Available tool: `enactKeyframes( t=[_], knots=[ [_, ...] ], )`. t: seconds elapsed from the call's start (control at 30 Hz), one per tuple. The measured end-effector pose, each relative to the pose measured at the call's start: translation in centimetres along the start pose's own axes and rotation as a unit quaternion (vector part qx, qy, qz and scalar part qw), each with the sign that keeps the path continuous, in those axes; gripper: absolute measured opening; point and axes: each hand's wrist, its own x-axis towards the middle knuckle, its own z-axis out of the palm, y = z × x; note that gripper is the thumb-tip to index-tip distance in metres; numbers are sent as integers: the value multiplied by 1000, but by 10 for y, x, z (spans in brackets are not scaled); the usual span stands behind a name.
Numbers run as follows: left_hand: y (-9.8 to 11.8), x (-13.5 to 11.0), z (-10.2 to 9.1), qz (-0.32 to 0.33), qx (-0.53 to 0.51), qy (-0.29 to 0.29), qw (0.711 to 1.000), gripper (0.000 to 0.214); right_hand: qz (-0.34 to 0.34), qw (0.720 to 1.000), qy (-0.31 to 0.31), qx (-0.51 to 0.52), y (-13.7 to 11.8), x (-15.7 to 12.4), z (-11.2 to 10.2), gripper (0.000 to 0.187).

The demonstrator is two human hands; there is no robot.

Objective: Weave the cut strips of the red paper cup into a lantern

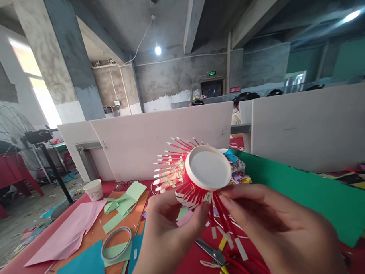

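Between my two hands is a red printed paper cup (189,172), its side cut into many thin strips that fan outward. Its round white base (210,168) faces me. My left hand (173,229) grips the fringe at the lower left, thumb pressed on the strips. At the lower right, my right hand (272,221) pinches strips near the base between thumb and fingers. A few uncut-looking red strips (230,227) with white ends hang down between the hands. Below them lie scissors (215,253), partly hidden by the hands.
A roll of tape (116,245), blue paper (82,264), pink paper (68,229) and green paper (128,207) lie at left. Farther back stand a white paper cup (93,191) and glasses (126,185). A green board (304,192) leans right; a white partition (164,143) rises behind.
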Motion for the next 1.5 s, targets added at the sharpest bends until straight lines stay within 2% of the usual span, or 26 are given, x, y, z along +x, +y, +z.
enactKeyframes(
  t=[0.13, 0.2, 0.33, 0.4, 0.47, 0.57, 0.63, 0.7, 0.87, 1.03, 1.17, 1.33, 1.5],
  knots=[
    [2, 0, 3, -11, -35, 19, 999, 7, -55, 996, 11, -69, -5, -9, -1, 24],
    [2, 0, 5, -8, -50, 38, 998, 9, -91, 992, -5, -92, -7, -12, -1, 29],
    [2, 1, 7, 12, -68, 55, 996, 10, -179, 973, -49, -133, -7, -10, -1, 24],
    [2, 0, 8, 24, -62, 46, 997, 11, -197, 969, -48, -139, -6, -7, -1, 22],
    [1, -1, 8, 32, -54, 34, 997, 11, -171, 978, -30, -116, -5, -6, -1, 22],
    [-1, -1, 8, 41, -42, 28, 998, 14, -75, 996, -17, -44, -4, -7, 0, 20],
    [-2, -1, 7, 47, -29, 22, 998, 17, -19, 1000, -17, -10, -4, -8, 2, 17],
    [-3, -1, 6, 49, -19, 16, 998, 19, 7, 1000, -4, -3, -3, -8, 4, 14],
    [-1, 1, 4, 37, -14, 9, 999, 15, 18, 999, 26, -26, -3, -5, 5, 10],
    [3, 1, 4, 51, 2, 1, 999, 27, 7, 999, 25, -30, -2, -7, 3, 9],
    [5, -2, 3, 32, 28, -4, 999, 15, -4, 1000, 26, -16, -1, -8, 1, 13],
    [6, -4, 1, 5, -16, -12, 1000, 12, 21, 999, -23, 29, -2, -9, 1, 21],
    [4, -3, 0, 0, 0, -7, 1000, 3, 8, 1000, 2, 25, -3, -11, 4, 27]
  ],
)
